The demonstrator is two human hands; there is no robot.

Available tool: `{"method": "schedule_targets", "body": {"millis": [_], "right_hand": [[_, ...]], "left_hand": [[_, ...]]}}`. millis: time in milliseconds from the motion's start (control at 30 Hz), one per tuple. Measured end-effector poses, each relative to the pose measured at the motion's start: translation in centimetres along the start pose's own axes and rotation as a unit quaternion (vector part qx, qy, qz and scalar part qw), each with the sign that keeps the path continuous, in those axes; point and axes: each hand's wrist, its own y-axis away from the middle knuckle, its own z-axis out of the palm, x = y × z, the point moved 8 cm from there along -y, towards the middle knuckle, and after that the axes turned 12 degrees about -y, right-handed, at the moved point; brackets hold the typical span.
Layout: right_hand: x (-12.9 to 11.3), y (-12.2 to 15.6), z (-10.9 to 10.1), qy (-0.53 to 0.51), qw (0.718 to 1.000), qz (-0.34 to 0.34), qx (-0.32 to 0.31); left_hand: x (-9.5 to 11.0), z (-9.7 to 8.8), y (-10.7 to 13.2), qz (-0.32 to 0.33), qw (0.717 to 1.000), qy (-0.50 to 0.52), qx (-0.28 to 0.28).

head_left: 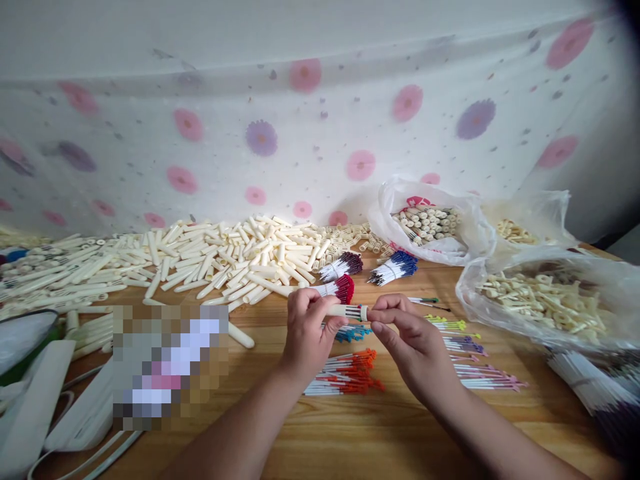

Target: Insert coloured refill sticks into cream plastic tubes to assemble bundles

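My left hand [307, 333] is closed around the cream barrel of a multicolour pen [344, 311], held level above the table. My right hand [415, 343] pinches the pen's right end, where thin refills show through slots beside a pale ring. Under and between my hands lie light-blue-tipped refills [356, 332] and orange-tipped refills [347, 372]. Right of my right hand are rows of yellow-tipped refills [447, 325], purple-tipped refills [464, 345] and pink-tipped refills [493, 379]. A red-tipped refill bundle [343, 289] sits just behind the pen.
A heap of cream pen barrels [240, 257] spreads along the back left. Dark-blue-tipped refills [395, 268] lie behind my hands. Plastic bags of pen parts [433, 227] and cream pieces [545, 303] stand right. White devices with cables [83, 407] and a blurred-out patch occupy the left.
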Motion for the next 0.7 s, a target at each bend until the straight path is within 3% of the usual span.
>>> {"method": "schedule_targets", "body": {"millis": [167,333,467,567,700], "right_hand": [[0.2,-0.1,-0.1,-0.016,0.999,0.028,0.0],[0.4,-0.4,0.0,-0.033,0.999,0.036,-0.008],[-1.5,-0.5,-0.6,-0.011,0.999,-0.031,0.003],[-3.9,0.4,-1.9,0.051,0.993,-0.11,0.004],[-4.9,3.1,-5.2,0.2,0.968,-0.139,-0.052]], "left_hand": [[0.2,-0.2,0.1,-0.002,1.0,-0.007,0.005],[-0.5,0.7,0.1,-0.009,0.999,0.033,-0.028],[-1.4,2.3,0.1,-0.027,0.983,0.15,-0.104],[-2.1,3.7,0.3,-0.079,0.959,0.218,-0.163],[-2.3,5.1,0.8,-0.128,0.925,0.277,-0.224]]}}
